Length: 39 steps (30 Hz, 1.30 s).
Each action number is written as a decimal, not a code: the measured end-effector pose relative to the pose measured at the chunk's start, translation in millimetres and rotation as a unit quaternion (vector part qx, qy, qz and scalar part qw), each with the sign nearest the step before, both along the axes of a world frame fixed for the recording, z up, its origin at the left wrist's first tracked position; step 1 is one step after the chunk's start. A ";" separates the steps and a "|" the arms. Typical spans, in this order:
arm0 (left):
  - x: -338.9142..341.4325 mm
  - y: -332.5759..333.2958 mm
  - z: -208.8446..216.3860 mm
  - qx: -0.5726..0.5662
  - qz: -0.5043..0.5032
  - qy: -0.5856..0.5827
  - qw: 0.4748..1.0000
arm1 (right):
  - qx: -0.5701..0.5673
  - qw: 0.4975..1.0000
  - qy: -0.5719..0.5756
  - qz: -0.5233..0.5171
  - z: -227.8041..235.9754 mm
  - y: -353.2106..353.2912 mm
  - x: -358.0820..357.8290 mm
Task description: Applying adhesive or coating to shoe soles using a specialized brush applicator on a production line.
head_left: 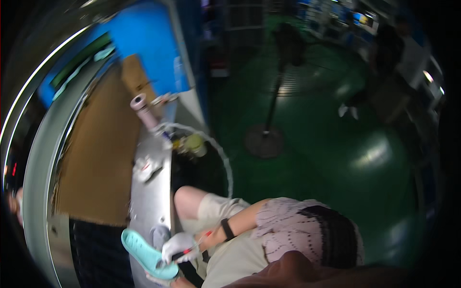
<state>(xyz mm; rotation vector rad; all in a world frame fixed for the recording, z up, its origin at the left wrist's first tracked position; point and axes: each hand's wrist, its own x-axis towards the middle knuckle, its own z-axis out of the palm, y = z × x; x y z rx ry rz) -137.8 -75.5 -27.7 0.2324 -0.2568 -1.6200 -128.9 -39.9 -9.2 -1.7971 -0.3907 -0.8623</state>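
Observation:
A turquoise shoe sole (141, 250) with several holes near its far end lies tilted at the bottom of the view. My left hand (160, 280), in a white glove, holds its near end from below; most of that hand is hidden. My right hand (178, 246), also white-gloved, is closed around a slim tool with a red and black handle (181, 254). The dark tip of this tool meets the sole's upper face or hovers just over it; blur hides which. A grey rounded object (160, 234) sits beside the sole, close to my right hand.
Brown cardboard (98, 149) covers the surface on the left, beside a metal ledge (151, 204). On the ledge are a crumpled white item (145, 168) and a pink bottle (144, 111). A yellowish jar (194, 144), pale hose (223, 156) and pedestal fan (272, 96) stand beyond; a person (391, 62) is far right.

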 end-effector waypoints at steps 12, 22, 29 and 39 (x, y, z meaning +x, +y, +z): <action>72.9 30.4 -39.8 0.016 0.126 -0.088 0.988 | 0.332 0.942 0.030 -0.031 -22.7 -32.8 10.4; 154.5 182.1 4.8 0.113 0.456 0.028 0.883 | 0.591 0.779 0.197 0.073 -3.5 -37.9 -14.3; 170.4 256.6 -21.5 0.131 0.535 0.269 0.790 | 0.505 0.831 0.227 0.059 -19.0 -28.4 0.3; 175.4 292.6 58.5 -0.029 0.542 0.002 0.840 | 0.495 0.836 0.233 0.041 -30.5 -34.6 9.7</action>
